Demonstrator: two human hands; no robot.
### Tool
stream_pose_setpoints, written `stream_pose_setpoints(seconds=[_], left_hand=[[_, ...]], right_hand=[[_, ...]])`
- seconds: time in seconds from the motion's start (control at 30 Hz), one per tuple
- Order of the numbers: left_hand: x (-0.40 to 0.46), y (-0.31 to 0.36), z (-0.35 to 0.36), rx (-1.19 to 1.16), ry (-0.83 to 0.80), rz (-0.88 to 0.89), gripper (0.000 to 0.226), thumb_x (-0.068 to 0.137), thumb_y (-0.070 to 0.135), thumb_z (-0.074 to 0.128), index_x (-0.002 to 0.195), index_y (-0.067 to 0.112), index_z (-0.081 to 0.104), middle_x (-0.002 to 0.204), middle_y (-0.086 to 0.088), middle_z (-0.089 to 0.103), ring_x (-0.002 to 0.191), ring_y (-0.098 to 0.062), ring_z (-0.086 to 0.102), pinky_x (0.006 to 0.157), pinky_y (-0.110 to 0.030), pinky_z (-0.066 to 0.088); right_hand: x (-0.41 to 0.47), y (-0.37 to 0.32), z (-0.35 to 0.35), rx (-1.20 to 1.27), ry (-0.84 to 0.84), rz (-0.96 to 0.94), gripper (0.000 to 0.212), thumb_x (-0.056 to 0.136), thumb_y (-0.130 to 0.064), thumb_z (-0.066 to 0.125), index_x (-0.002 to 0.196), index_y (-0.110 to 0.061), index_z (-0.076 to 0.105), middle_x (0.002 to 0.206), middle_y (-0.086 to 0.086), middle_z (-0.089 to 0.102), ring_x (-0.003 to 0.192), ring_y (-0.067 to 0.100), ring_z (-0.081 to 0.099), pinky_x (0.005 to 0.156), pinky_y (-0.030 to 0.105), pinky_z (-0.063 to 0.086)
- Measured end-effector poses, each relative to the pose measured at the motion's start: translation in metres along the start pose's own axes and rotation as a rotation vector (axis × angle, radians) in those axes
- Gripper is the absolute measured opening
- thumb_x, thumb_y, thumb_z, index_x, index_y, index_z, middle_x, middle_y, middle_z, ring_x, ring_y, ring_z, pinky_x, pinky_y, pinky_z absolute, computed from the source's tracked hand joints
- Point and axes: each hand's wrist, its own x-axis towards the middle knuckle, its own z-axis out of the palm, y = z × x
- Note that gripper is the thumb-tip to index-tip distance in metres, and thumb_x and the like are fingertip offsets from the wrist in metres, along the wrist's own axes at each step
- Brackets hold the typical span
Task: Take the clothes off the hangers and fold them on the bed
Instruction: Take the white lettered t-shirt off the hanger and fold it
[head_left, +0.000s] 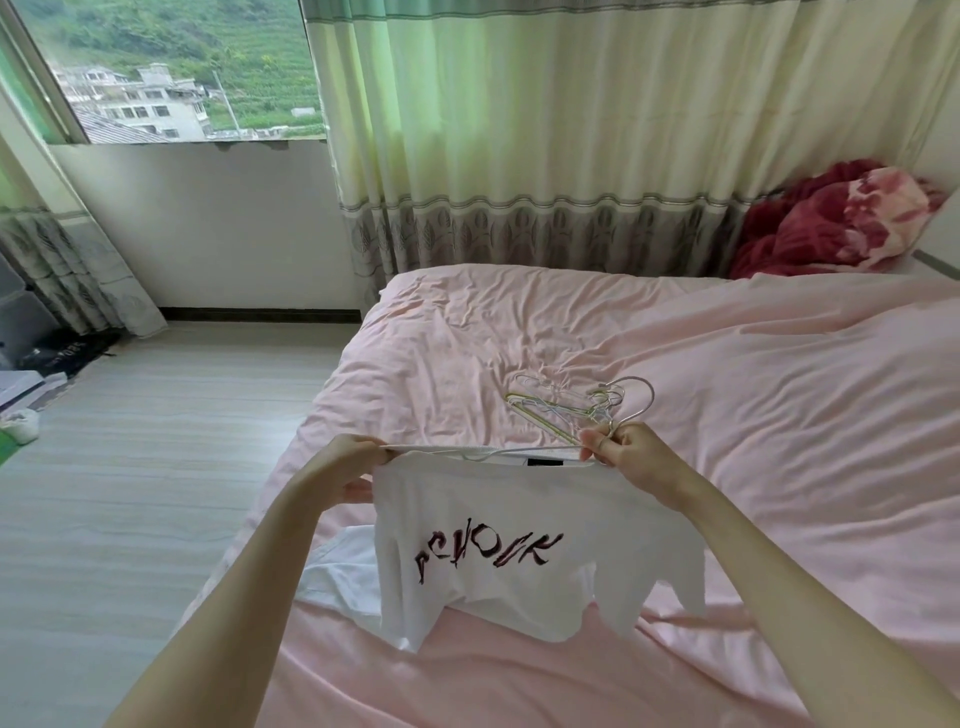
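A white T-shirt (509, 561) with dark red lettering hangs in the air over the near part of the pink bed (753, 389). My left hand (345, 467) pinches its collar at the left. My right hand (631, 449) grips a thin wire hanger (636, 402) at its neck; the hanger's hook sticks up above my fingers and its bar runs inside the shirt's neckline. Several bare wire hangers (550, 402) lie in a heap on the sheet just beyond my hands. Another white garment (340, 577) lies on the bed under the shirt, at its left.
A red and pink blanket (831, 223) is bunched at the bed's far right corner. Curtains (571, 156) hang behind the bed, a window at the left. Light wood floor (156, 441) runs along the bed's left side, with small items at the far left.
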Motion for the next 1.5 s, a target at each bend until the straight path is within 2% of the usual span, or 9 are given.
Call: stream_pose_setpoints(seconds=[0.2, 0.3, 0.53, 0.63, 0.77, 0.93, 1.13, 1.3, 1.5], left_hand=[[0.004, -0.002, 0.014, -0.083, 0.047, -0.002, 0.019, 0.090, -0.005, 0.042, 0.083, -0.001, 0.059, 0.082, -0.015, 0.059, 0.071, -0.026, 0.062, 0.052, -0.025, 0.056], [0.003, -0.006, 0.013, -0.237, 0.036, -0.055, 0.014, 0.090, -0.007, 0.043, 0.089, -0.001, 0.055, 0.087, -0.019, 0.059, 0.077, -0.030, 0.061, 0.063, -0.034, 0.056], [-0.002, -0.015, 0.011, -0.522, -0.179, -0.160, 0.016, 0.091, -0.002, 0.043, 0.089, 0.003, 0.058, 0.079, -0.011, 0.062, 0.069, -0.021, 0.063, 0.060, -0.028, 0.056], [0.000, -0.020, 0.018, -0.644, -0.276, -0.176, 0.020, 0.092, -0.003, 0.039, 0.093, 0.002, 0.059, 0.070, -0.009, 0.065, 0.058, -0.017, 0.066, 0.055, -0.023, 0.057], [0.006, -0.018, 0.033, -0.430, -0.257, -0.091, 0.017, 0.094, 0.001, 0.046, 0.106, 0.000, 0.060, 0.086, -0.013, 0.064, 0.075, -0.021, 0.065, 0.056, -0.026, 0.057], [0.014, -0.023, 0.043, -0.154, -0.186, -0.035, 0.012, 0.091, -0.001, 0.051, 0.098, -0.006, 0.059, 0.090, -0.021, 0.063, 0.077, -0.027, 0.065, 0.064, -0.031, 0.059], [0.027, -0.032, 0.045, 0.065, -0.064, 0.063, 0.019, 0.088, 0.006, 0.050, 0.069, 0.003, 0.054, 0.071, -0.012, 0.057, 0.067, -0.025, 0.059, 0.069, -0.033, 0.054], [0.040, -0.031, 0.044, 0.274, 0.066, 0.250, 0.025, 0.090, 0.017, 0.050, 0.066, 0.009, 0.046, 0.064, -0.004, 0.044, 0.059, -0.017, 0.039, 0.054, -0.030, 0.028], [0.069, -0.025, 0.061, 0.297, 0.135, 0.360, 0.026, 0.085, 0.029, 0.048, 0.070, 0.008, 0.045, 0.066, -0.003, 0.045, 0.064, -0.019, 0.040, 0.056, -0.032, 0.027]], right_hand=[[0.001, 0.002, 0.007, -0.059, 0.075, -0.001, 0.034, 0.096, -0.017, 0.051, 0.063, -0.012, 0.057, 0.036, -0.013, 0.035, 0.039, -0.001, 0.040, 0.047, 0.010, 0.031], [-0.002, 0.007, 0.008, 0.004, 0.039, -0.006, 0.033, 0.096, -0.021, 0.052, 0.065, -0.013, 0.061, 0.061, 0.002, 0.045, 0.060, 0.007, 0.044, 0.054, 0.007, 0.032], [-0.010, 0.019, 0.005, 0.123, 0.008, 0.065, 0.033, 0.096, -0.025, 0.050, 0.068, -0.012, 0.062, 0.068, 0.008, 0.038, 0.062, 0.008, 0.037, 0.060, 0.012, 0.033], [-0.010, 0.020, 0.014, 0.388, 0.056, 0.126, 0.034, 0.098, -0.023, 0.047, 0.069, -0.009, 0.061, 0.059, -0.001, 0.040, 0.056, 0.008, 0.033, 0.054, 0.016, 0.029], [-0.003, 0.005, 0.034, 0.513, 0.143, 0.154, 0.033, 0.096, -0.024, 0.051, 0.070, -0.008, 0.063, 0.055, -0.002, 0.057, 0.052, 0.008, 0.049, 0.056, 0.017, 0.035], [0.008, -0.031, 0.050, 0.590, 0.205, 0.091, 0.028, 0.096, -0.024, 0.050, 0.075, -0.010, 0.062, 0.056, -0.006, 0.067, 0.059, 0.001, 0.064, 0.068, 0.019, 0.041], [0.025, -0.050, 0.036, 0.964, 0.339, 0.132, 0.029, 0.097, -0.028, 0.049, 0.076, -0.011, 0.059, 0.047, -0.008, 0.042, 0.041, 0.005, 0.036, 0.046, 0.020, 0.028], [0.041, -0.023, 0.022, 0.848, 0.436, 0.160, 0.029, 0.098, -0.029, 0.048, 0.078, -0.011, 0.058, 0.044, -0.010, 0.039, 0.035, 0.003, 0.027, 0.038, 0.017, 0.018], [0.074, 0.030, -0.002, 0.447, 0.479, 0.260, 0.020, 0.091, -0.016, 0.056, 0.072, -0.013, 0.053, 0.062, 0.006, 0.058, 0.037, 0.004, 0.031, 0.037, 0.016, 0.025]])
